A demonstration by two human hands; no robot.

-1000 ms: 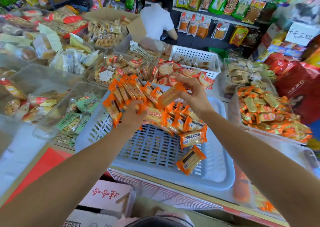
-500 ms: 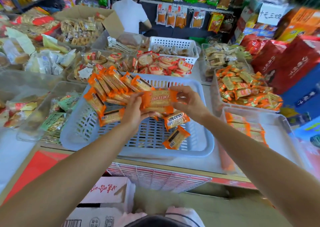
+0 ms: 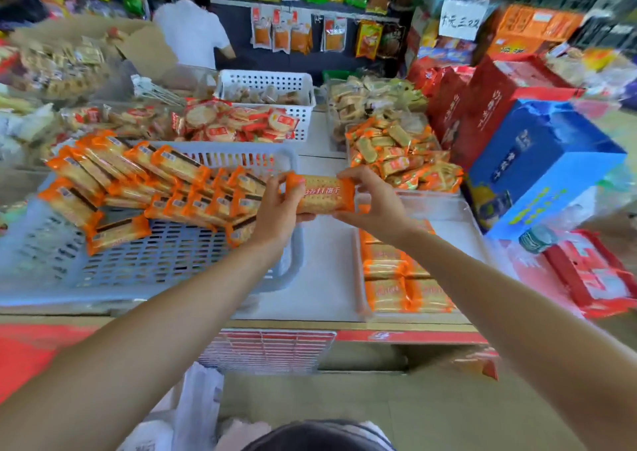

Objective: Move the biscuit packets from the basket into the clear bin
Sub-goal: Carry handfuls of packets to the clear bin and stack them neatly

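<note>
Both hands hold one stack of orange biscuit packets point(image 3: 322, 193) in the air between the basket and the bin. My left hand point(image 3: 279, 209) grips its left end and my right hand point(image 3: 374, 202) grips its right end. The grey slotted basket point(image 3: 155, 261) on the left holds several orange packets point(image 3: 144, 188) piled along its far side. The clear bin point(image 3: 458, 223) on the right has orange packets point(image 3: 403, 278) laid flat along its left side.
Another clear bin of green and orange snacks point(image 3: 400, 154) sits behind the clear bin. A white basket point(image 3: 265, 85) and round cracker packs point(image 3: 238, 123) lie beyond the grey basket. Blue point(image 3: 537, 164) and red boxes point(image 3: 482, 105) stand at the right. A person in white point(image 3: 191, 33) stands at the back.
Both hands have carried the held stack rightward, from over the middle of the basket to past its right rim, near the clear bin. The view has swung right.
</note>
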